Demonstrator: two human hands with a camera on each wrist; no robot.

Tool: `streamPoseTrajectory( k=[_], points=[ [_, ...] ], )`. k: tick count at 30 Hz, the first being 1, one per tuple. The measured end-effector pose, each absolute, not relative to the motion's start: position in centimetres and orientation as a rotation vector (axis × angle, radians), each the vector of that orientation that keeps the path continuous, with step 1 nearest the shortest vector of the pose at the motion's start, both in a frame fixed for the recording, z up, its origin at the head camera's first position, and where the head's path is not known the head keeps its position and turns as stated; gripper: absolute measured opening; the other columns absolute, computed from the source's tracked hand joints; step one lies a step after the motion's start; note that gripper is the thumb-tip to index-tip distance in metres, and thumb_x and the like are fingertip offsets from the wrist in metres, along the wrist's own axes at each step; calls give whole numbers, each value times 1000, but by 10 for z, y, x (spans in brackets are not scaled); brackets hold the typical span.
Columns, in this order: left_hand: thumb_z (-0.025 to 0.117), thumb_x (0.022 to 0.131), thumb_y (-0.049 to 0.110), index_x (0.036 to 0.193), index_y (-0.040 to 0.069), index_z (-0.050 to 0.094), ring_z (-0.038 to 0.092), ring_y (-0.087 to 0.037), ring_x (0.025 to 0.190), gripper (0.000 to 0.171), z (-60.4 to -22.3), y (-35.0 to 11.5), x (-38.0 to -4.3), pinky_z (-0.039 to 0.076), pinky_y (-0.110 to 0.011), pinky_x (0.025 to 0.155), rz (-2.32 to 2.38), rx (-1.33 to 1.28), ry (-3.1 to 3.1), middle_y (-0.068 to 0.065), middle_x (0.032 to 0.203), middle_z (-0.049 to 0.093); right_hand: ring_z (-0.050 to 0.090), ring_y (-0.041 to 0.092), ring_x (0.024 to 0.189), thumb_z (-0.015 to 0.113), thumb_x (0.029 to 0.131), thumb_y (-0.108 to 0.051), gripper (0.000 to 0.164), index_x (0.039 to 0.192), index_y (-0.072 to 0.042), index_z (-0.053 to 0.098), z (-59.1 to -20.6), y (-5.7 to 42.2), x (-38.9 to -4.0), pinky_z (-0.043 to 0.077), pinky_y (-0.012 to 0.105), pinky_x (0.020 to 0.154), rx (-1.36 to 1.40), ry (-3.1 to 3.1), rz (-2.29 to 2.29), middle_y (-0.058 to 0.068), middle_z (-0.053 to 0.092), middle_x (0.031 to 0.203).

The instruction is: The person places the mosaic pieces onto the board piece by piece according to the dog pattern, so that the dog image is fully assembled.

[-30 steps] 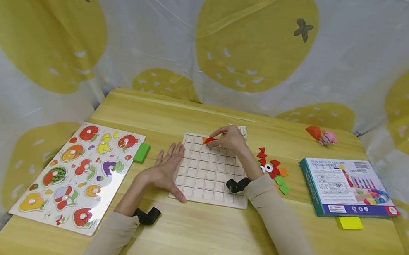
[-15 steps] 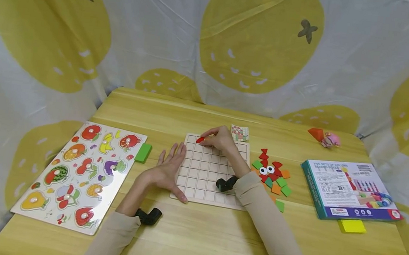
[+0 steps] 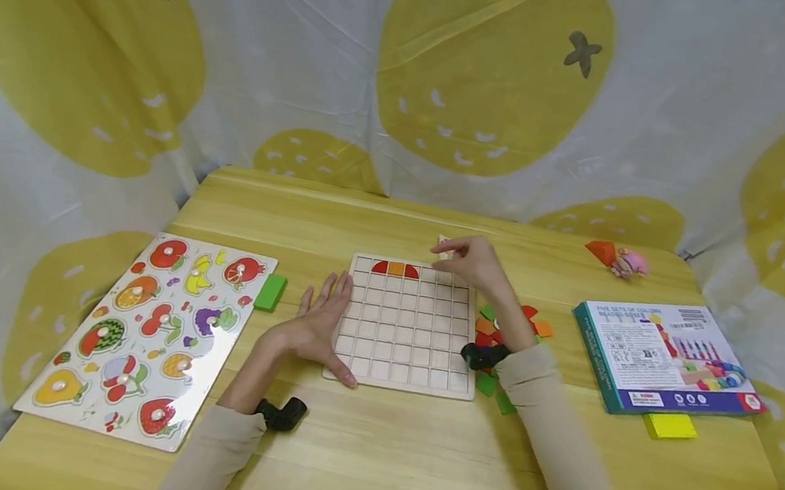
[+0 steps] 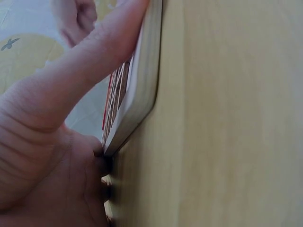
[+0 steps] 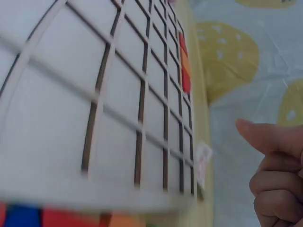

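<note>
A wooden grid board (image 3: pixel 395 335) lies on the table. In its back row an orange square (image 3: pixel 395 268) sits between two red rounded tiles, a left one (image 3: pixel 380 267) and a right one (image 3: pixel 412 272). My left hand (image 3: pixel 311 334) rests along the board's left side with fingers spread, its thumb (image 4: pixel 102 40) over the front edge. Above the back right corner hovers my right hand (image 3: pixel 474 263), holding nothing, its fingers (image 5: pixel 277 189) loosely curled and thumb stretched out. A small printed card (image 5: pixel 202 163) lies behind the board, partly hidden by that hand in the head view.
Loose coloured tiles (image 3: pixel 486 325) lie right of the board, partly under the right forearm. A fruit puzzle (image 3: pixel 171 333) and a green block (image 3: pixel 270 293) are at left. At right stand a boxed bead set (image 3: pixel 668 360), a yellow block (image 3: pixel 671 427) and a pink figurine (image 3: pixel 629 263).
My right hand has set a red tile left of the orange square, let go and moved right toward the board's back right corner. The left hand stays at the board's left side.
</note>
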State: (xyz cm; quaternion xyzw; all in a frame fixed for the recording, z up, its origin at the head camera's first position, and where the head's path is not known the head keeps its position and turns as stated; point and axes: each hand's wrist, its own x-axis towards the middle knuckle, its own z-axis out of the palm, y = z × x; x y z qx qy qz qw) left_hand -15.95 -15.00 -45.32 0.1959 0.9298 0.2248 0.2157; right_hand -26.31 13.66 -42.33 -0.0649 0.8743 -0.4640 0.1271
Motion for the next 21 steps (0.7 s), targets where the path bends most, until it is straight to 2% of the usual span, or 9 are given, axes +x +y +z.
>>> streamPoseTrajectory(
  k=[5, 10, 13, 17, 21],
  points=[
    [88, 47, 62, 152, 3, -16, -22, -33, 148, 159, -453, -154, -158, -12, -60, 118, 616, 517, 2577, -15, 160, -22, 27, 13, 44, 72, 86, -18, 28, 113, -9, 72, -421, 198, -252, 28, 27, 42, -93, 2623, -1221, -5, 31, 50],
    [88, 47, 62, 152, 2, -16, -22, -35, 148, 159, -453, -158, -159, -11, -62, 117, 631, 514, 2573, -16, 160, -23, 28, 13, 41, 73, 85, -16, 27, 111, -8, 73, -433, 232, -246, 30, 27, 40, 23, 2538, -1200, -4, 37, 47],
    [89, 47, 61, 152, 1, -15, -21, -36, 148, 159, -453, -157, -159, -11, -63, 117, 651, 522, 2572, -16, 160, -22, 32, 14, 42, 74, 84, -16, 26, 110, -9, 74, -438, 238, -245, 30, 26, 41, 66, 2472, -1225, -1, 48, 50],
    [88, 47, 62, 152, 2, -15, -21, -35, 148, 159, -454, -155, -160, -12, -62, 117, 648, 531, 2568, -15, 160, -22, 46, 17, 52, 77, 82, -19, 28, 108, -8, 74, -440, 239, -248, 39, 27, 49, 97, 2432, -1230, 2, 66, 66],
    [88, 47, 62, 152, 3, -15, -22, -34, 148, 159, -454, -151, -161, -12, -62, 117, 650, 551, 2560, -15, 161, -21, 56, 20, 62, 81, 78, -22, 29, 102, -8, 74, -441, 238, -250, 47, 31, 55, 178, 2450, -1215, 2, 71, 75]
  ],
)
